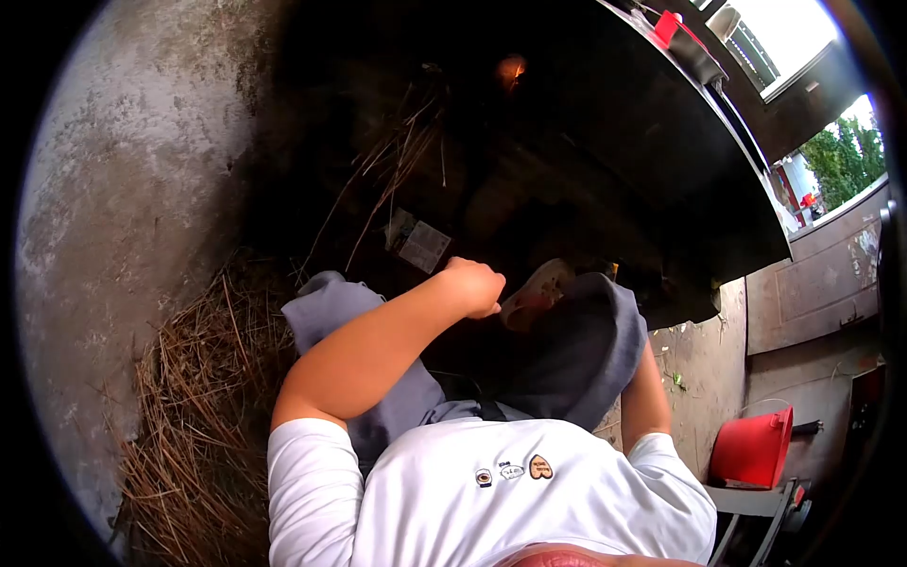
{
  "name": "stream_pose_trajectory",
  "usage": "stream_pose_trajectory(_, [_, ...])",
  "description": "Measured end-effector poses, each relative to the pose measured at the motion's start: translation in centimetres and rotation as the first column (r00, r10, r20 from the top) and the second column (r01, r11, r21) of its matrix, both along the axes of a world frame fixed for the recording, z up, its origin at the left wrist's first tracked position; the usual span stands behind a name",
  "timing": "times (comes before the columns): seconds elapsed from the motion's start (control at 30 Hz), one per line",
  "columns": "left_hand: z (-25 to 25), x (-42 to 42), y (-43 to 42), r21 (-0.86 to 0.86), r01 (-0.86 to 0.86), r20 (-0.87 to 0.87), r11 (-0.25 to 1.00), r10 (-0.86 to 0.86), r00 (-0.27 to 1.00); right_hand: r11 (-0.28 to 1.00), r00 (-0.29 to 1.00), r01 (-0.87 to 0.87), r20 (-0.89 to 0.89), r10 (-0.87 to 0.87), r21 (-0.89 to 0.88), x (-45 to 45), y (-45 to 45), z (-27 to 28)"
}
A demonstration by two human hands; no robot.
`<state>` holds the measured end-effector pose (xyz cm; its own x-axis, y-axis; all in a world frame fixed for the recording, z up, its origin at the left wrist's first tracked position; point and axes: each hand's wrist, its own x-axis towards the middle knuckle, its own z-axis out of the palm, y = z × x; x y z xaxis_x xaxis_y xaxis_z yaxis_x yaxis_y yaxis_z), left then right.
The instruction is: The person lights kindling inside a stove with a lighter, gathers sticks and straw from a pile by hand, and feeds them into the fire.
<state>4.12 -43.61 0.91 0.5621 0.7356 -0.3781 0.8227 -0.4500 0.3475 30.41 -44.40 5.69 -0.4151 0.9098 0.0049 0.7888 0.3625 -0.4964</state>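
My left hand (475, 286) is held out in front of my left knee with its fingers curled in; whatever they may hold is hidden. Just beyond it, a flat printed piece (424, 248), like paper or packaging, lies on the dark ground. Several thin dry stalks (402, 161) stretch from there toward the dark opening. A small orange flame (511, 71) glows deep inside that opening. On the right, my forearm (646, 397) passes behind my bent right knee (605, 331), which hides my right hand.
A heap of dry stalks (208, 406) lies on my left against a rough wall (142, 170). The dark stove-like counter's edge (746, 137) curves overhead to the right, with a red object (668, 28) on top. A red bucket (751, 447) stands on a stool (753, 498) at right.
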Motion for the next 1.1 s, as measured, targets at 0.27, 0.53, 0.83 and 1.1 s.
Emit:
stream_pose_trajectory(0.27, [-0.3, -0.8, -2.3, 0.130, 0.070, 0.073, 0.989, -0.080, 0.994, 0.913, 0.968, 0.120, -0.157, -0.194, -0.389, 3.4, 5.2, -6.8])
stream_pose_trajectory(0.53, [4.2, -1.9, -2.7, -0.078, 0.290, 0.666, 0.954, -0.166, 0.727, 0.857, 0.973, 0.120, -0.112, -0.201, -0.502, 8.2, 10.4, -5.7])
stream_pose_trajectory(0.83, [7.4, 0.4, -2.7, 0.085, 0.671, 0.994, 0.737, -0.017, -0.107, 0.877, 0.872, -0.478, 0.089, 0.481, -0.056, -5.7, 6.6, 2.1])
stream_pose_trajectory(1.1, [8.0, 1.4, -0.2, 0.003, 0.489, 0.994, 0.872, -0.058, 0.098, 0.792, 0.690, -0.563, 0.394, 0.607, -0.236, -6.3, 5.9, -3.0])
